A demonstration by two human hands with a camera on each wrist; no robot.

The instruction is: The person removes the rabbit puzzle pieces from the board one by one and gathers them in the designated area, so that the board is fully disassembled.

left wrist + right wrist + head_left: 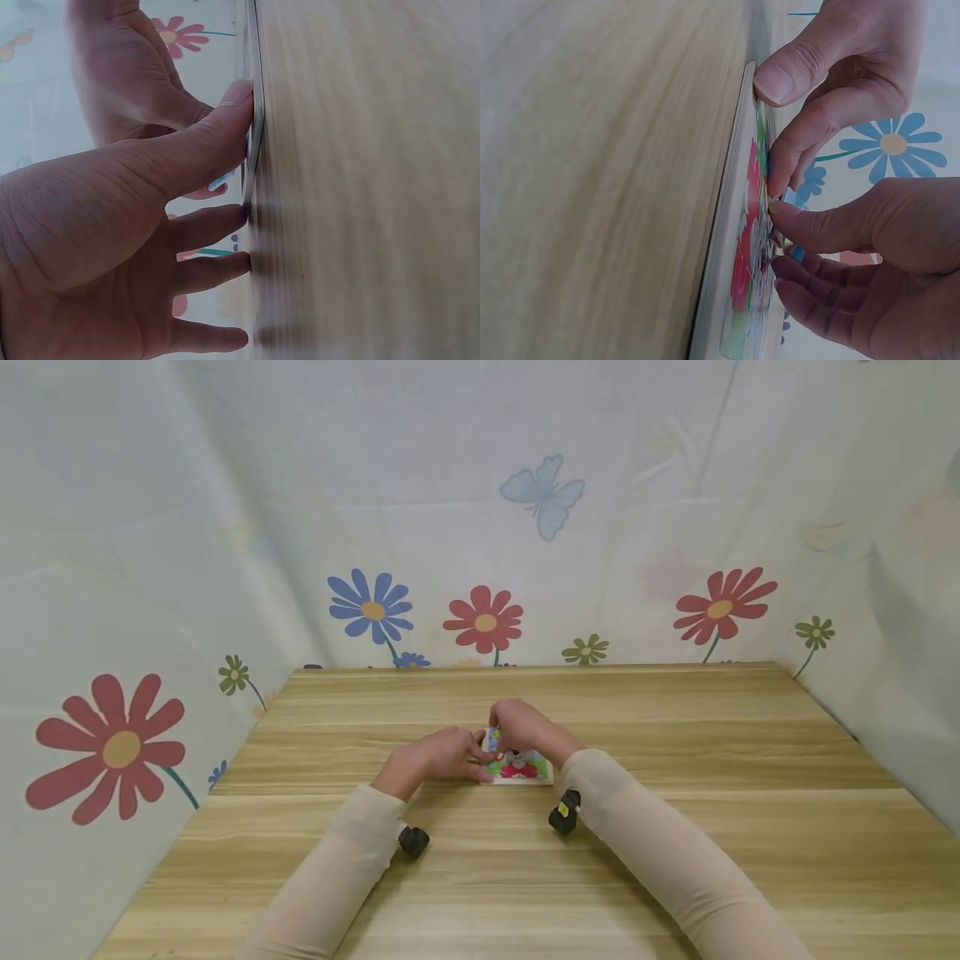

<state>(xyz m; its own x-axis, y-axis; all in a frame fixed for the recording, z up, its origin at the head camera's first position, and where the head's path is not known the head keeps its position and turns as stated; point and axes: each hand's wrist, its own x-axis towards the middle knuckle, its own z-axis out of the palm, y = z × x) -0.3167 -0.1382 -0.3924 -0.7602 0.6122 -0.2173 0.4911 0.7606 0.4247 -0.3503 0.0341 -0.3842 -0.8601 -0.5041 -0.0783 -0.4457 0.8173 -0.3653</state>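
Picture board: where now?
In the head view, the picture board lies on the table just right of centre, left hand at its left edge, right hand over it.

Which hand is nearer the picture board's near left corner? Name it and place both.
Left. The left hand has its thumb at that corner of the picture board; the right hand is over the board, its fingertips farther in from the corner.

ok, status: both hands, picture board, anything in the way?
Left hand: thumb on edge of picture board. Right hand: fingertips at board, grip unclear. Board on wooden table, partly hidden by hands in head view.
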